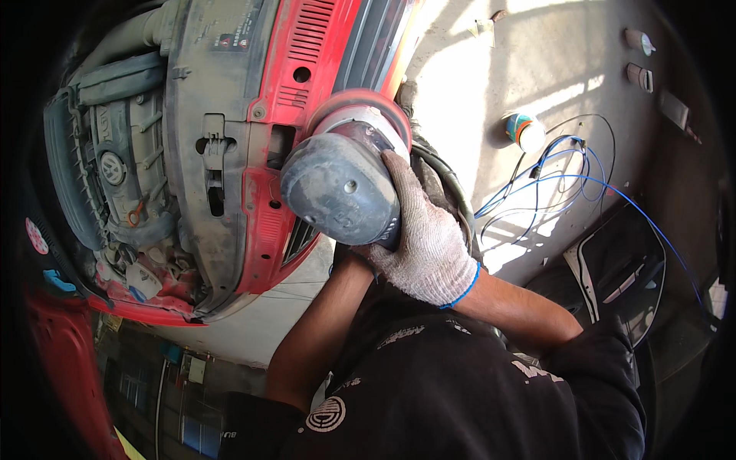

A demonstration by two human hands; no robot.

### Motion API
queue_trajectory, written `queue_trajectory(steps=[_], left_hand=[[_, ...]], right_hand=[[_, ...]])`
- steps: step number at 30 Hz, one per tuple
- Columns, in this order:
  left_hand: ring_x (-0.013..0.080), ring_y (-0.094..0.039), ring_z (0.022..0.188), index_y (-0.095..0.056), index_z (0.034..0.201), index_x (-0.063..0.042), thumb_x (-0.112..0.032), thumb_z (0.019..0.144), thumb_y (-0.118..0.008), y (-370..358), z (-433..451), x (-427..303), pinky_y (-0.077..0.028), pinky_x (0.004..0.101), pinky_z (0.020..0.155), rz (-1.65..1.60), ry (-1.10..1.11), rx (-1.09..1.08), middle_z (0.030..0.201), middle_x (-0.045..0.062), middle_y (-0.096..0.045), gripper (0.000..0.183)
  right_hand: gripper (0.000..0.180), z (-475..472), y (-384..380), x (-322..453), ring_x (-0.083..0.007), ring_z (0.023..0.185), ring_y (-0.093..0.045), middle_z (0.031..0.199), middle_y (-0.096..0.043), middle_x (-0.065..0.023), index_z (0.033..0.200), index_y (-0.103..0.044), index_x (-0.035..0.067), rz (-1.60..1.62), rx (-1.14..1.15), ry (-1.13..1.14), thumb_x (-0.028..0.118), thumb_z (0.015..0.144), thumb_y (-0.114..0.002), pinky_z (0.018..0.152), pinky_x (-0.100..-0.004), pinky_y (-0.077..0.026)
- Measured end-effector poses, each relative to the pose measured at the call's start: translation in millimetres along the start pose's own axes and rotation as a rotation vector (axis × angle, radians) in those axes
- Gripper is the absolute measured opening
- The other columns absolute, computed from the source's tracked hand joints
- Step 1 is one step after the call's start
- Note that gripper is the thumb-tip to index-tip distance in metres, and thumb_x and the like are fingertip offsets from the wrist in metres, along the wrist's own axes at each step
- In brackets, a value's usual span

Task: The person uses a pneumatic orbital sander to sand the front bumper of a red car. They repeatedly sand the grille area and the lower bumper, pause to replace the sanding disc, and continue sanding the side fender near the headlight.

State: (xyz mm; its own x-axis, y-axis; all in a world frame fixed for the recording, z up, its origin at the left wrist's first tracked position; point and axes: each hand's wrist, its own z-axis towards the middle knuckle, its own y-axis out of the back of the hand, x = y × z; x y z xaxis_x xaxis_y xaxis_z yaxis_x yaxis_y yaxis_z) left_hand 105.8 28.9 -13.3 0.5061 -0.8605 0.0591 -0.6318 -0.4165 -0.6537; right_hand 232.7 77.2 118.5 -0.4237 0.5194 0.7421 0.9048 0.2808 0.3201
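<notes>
A handheld power sander or polisher (342, 190), with a dusty dark housing and a round reddish pad, is in front of me. Gripping its side and rear is my right hand (428, 247), in a whitish knitted work glove with a blue cuff. The left forearm reaches up beneath the tool; that hand is almost wholly hidden behind the housing, so its grip cannot be made out. The pad overlaps the front edge of a red car's front panel (261, 230), beside the dark grille (368, 46). Whether the pad touches the car is unclear.
The open engine bay, with a dusty engine cover (112, 167), lies left. On the sunlit floor at right are an open can (530, 135), coiled blue and black hoses or cables (552, 190) and a detached car door (621, 270). A ribbed hose (451, 178) runs close to my right hand.
</notes>
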Motion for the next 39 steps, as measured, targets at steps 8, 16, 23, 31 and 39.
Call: queue_trajectory(steps=[8, 16, 23, 31, 39], left_hand=[[0.0188, -0.056, 0.116, -0.052, 0.13, -0.002, -0.012, 0.097, -0.051, -10.7, 42.4, 12.1, -0.043, 0.034, 0.104, 0.136, -0.249, 0.071, 0.124, 0.009, -0.06, 0.035], [0.0149, -0.059, 0.115, -0.055, 0.126, 0.0, -0.004, 0.092, -0.054, -51.0, 47.4, 0.9, -0.047, 0.0288, 0.099, 0.071, -0.166, 0.073, 0.126, 0.011, -0.062, 0.034], [0.0208, -0.064, 0.105, -0.061, 0.111, 0.0, -0.008, 0.087, -0.057, -33.5, 39.0, 0.8, -0.049, 0.0314, 0.094, 0.306, -0.198, 0.108, 0.109, 0.013, -0.067, 0.026], [0.0269, -0.067, 0.087, -0.068, 0.081, -0.008, -0.013, 0.073, -0.066, -7.7, 75.4, 29.3, -0.051, 0.0369, 0.084, 0.461, -0.446, 0.115, 0.083, 0.01, -0.069, 0.01], [0.0254, -0.067, 0.085, -0.066, 0.083, -0.01, -0.017, 0.076, -0.064, -24.0, 49.7, -10.1, -0.051, 0.0366, 0.083, 1.344, -0.964, 0.207, 0.08, 0.009, -0.069, 0.01]], right_hand=[[0.101, 14.2, 8.5, -13.0, -0.0452, 0.12, -0.053, 0.125, -0.054, -0.0329, 0.148, -0.02, 0.0, -0.023, -0.149, 0.029, 0.015, 0.068, -0.08, 0.099, -0.048, -0.046], [0.071, 28.2, 26.2, 24.5, -0.0271, 0.113, -0.056, 0.123, -0.055, -0.0198, 0.137, -0.034, -0.001, 0.136, -0.192, -0.062, 0.01, 0.078, -0.072, 0.097, -0.0365, -0.045], [0.078, 23.3, 11.4, 34.7, -0.023, 0.111, -0.055, 0.126, -0.052, -0.0175, 0.142, -0.027, 0.001, 0.15, -0.189, -0.107, 0.01, 0.079, -0.073, 0.094, -0.0351, -0.046], [0.088, 19.9, 0.9, 28.5, -0.0281, 0.113, -0.051, 0.126, -0.048, -0.0218, 0.145, -0.017, -0.005, 0.074, -0.264, -0.158, 0.012, 0.078, -0.072, 0.101, -0.0379, -0.039], [0.066, 22.3, -5.8, 29.3, -0.0165, 0.085, -0.057, 0.101, -0.058, -0.0116, 0.134, -0.034, 0.001, 0.081, -0.38, -0.149, 0.009, 0.081, -0.071, 0.074, -0.0301, -0.049]])
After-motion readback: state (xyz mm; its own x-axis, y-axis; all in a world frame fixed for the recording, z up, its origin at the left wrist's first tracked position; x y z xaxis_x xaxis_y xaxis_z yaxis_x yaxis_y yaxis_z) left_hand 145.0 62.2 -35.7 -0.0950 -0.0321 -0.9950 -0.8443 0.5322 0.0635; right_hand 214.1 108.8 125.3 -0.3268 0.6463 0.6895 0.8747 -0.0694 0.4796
